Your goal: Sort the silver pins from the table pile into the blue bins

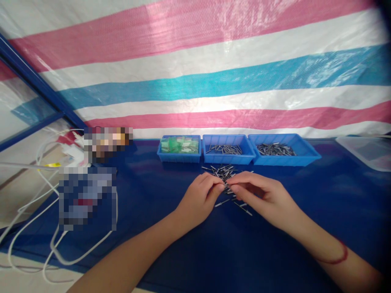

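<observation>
Two hands: left hand (200,195) and right hand (270,197) sit nearly tip to tip over the pile of metal pins (225,171); on each, thumb and forefinger are close together, though whether a pin is clamped there I cannot tell.
Pile position: beneath and just beyond the fingertips, spread on the blue table (244,252); a few loose pins (243,208) lie on the near side, just below the right fingers.
Pin weight: probably very light, so a two-finger pinch should carry one.
Pin stiffness: looks like rigid metal, unlikely to bend or break under finger pressure.
Pin surface: shiny and slender, so likely slippery, apt to roll or cross with its neighbours.
Pin grip: best around the thicker, paler section, I judge; the narrow shank offers less purchase, and outlying pins seem easier to single out.
Beyond the hands: middle bin (229,158) straight ahead, holding pins; right bin (284,160) past the right hand, also pins; left bin (179,158) past the left hand, green-and-white pieces (180,145).
</observation>
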{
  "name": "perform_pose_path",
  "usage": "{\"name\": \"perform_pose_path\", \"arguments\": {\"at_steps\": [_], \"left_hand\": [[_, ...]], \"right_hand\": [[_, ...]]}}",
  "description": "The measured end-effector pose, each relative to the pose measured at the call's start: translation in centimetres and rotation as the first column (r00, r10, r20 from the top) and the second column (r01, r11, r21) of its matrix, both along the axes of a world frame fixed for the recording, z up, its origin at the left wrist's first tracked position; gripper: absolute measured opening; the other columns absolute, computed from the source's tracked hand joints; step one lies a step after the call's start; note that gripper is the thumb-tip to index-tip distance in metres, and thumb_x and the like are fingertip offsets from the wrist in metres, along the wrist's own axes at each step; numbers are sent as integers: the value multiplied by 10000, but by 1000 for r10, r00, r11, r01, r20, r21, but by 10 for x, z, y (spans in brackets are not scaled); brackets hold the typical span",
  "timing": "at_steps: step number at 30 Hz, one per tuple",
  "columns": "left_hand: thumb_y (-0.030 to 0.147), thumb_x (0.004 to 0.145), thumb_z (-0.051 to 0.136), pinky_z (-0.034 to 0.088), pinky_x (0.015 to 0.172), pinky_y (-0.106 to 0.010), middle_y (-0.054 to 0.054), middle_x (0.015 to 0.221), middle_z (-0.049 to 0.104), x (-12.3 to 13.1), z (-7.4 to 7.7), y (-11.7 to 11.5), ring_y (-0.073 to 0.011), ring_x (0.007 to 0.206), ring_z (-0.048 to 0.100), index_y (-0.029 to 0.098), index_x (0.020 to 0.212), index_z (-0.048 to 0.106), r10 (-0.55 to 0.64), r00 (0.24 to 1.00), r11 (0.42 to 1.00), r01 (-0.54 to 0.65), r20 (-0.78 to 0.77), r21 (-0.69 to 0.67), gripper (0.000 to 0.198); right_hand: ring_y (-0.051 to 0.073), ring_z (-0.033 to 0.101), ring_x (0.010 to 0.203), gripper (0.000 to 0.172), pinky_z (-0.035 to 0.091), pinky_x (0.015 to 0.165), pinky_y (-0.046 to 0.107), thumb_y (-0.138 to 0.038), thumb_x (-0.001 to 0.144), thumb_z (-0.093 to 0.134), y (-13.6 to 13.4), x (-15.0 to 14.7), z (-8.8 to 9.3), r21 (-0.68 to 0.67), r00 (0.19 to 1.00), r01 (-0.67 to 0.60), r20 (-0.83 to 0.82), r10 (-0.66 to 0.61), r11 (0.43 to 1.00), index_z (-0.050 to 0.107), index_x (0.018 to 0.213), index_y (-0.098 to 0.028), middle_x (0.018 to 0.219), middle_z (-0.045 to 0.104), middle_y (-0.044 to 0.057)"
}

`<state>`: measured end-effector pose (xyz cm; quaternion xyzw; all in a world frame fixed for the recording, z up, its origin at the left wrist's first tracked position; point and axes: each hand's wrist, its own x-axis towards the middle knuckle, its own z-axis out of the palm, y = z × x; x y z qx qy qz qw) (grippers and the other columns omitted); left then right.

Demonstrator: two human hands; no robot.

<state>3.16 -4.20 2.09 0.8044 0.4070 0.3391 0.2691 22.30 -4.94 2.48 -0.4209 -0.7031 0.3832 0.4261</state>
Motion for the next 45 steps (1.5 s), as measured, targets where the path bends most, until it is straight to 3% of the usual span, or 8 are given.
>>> {"name": "perform_pose_path", "arguments": {"at_steps": [4, 11, 27, 34, 41, 45], "left_hand": [[302, 969, 429, 451, 774, -281, -46, 856, 624, 1, 2, -1, -168, 831, 589, 169, 916, 610, 1, 999, 998, 1, 38, -56, 231], [303, 931, 520, 445, 804, -271, -55, 921, 651, 2, 1, -1, -170, 873, 601, 149, 993, 621, -67, 994, 994, 74, 81, -86, 195], [256, 966, 442, 428, 794, -262, -50, 935, 633, 3, 2, 0, -163, 878, 584, 159, 993, 620, -108, 985, 986, 124, 133, -115, 204], [244, 922, 529, 450, 774, -259, -48, 924, 609, 6, 2, -2, -150, 852, 582, 148, 979, 604, -24, 986, 995, 40, 164, -94, 135], [184, 880, 581, 455, 756, -240, -28, 906, 600, 6, 4, -3, -132, 847, 583, 162, 915, 597, 24, 976, 1000, -28, 217, 15, 45], [227, 901, 558, 469, 790, -264, -43, 964, 615, 6, 3, -6, -138, 865, 591, 169, 1122, 575, 11, 981, 1000, -15, 195, 18, 229]], "right_hand": [[142, 617, 615, 161, 505, 516, 252, -346, 831, 651, 0, 0, -1, -79, 995, 16, -98, -24, 997, 693, 927, -223, 830, 701, 46], [184, 660, 792, 118, 536, 617, 275, -301, 835, 652, 0, -2, -2, 42, 996, 43, -74, -40, 998, 704, 904, -222, 886, 696, 62], [175, 632, 785, 71, 506, 626, 286, -257, 848, 644, -2, -5, -1, 79, 991, 61, -126, -51, 995, 684, 873, -204, 840, 656, 62], [171, 630, 768, 106, 497, 628, 290, -221, 868, 603, -3, -5, 1, 141, 997, 55, -63, -47, 988, 692, 924, -215, 853, 657, 64], [145, 586, 670, 106, 445, 547, 262, -220, 866, 577, -4, -6, 0, 146, 995, 78, 53, -87, 986, 677, 868, -185, 818, 648, 62], [131, 559, 635, 137, 425, 547, 253, -274, 866, 585, -2, -7, -3, 22, 997, 81, 14, -81, 996, 678, 825, -182, 732, 636, 31]]}}
